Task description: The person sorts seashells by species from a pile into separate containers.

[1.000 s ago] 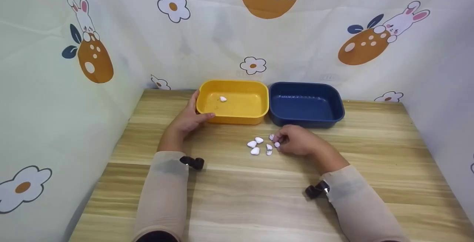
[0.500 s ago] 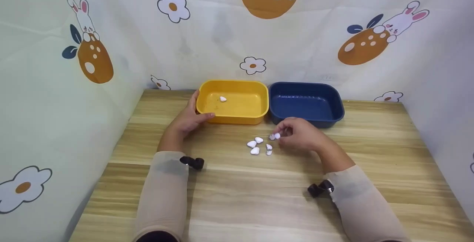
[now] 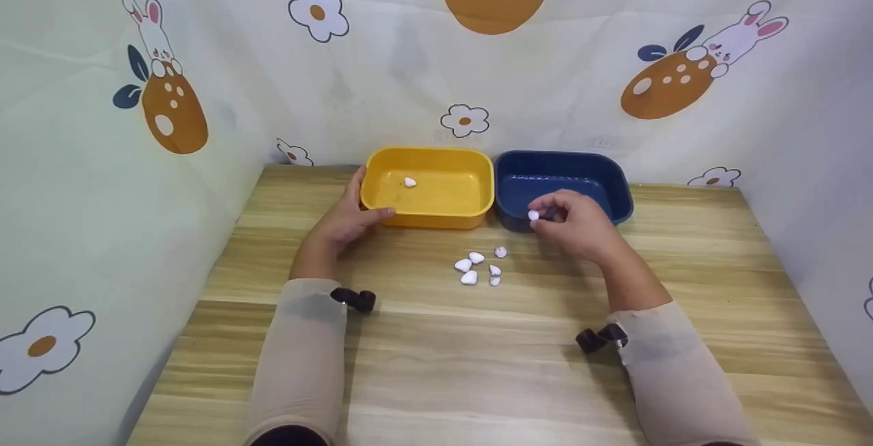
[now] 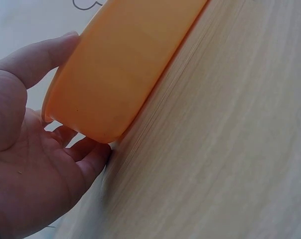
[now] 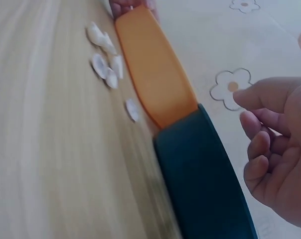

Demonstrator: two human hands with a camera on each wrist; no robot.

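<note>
My left hand (image 3: 344,221) grips the left end of a yellow plastic box (image 3: 436,219), thumb on the front rim, fingers curled round the end wall in the left wrist view. One small white shell-like piece (image 3: 410,182) lies inside that box. Between thumb and fingertips, my right hand (image 3: 576,226) pinches another small white shell-like piece (image 3: 533,215); in the right wrist view the hand hides it. This hand is over the front rim of a dark blue box (image 3: 617,180). Several similar white pieces (image 3: 469,277) lie on the table before the boxes.
Both boxes stand side by side at the back of the wood-grain table (image 3: 436,364). Behind them hangs a pale cloth (image 3: 382,91) printed with flowers and rabbits, which also closes off the left and right sides.
My right hand has picked up one white shell-like piece from the table and carried it up and rightward to the blue box's front rim. The left hand stays put.
</note>
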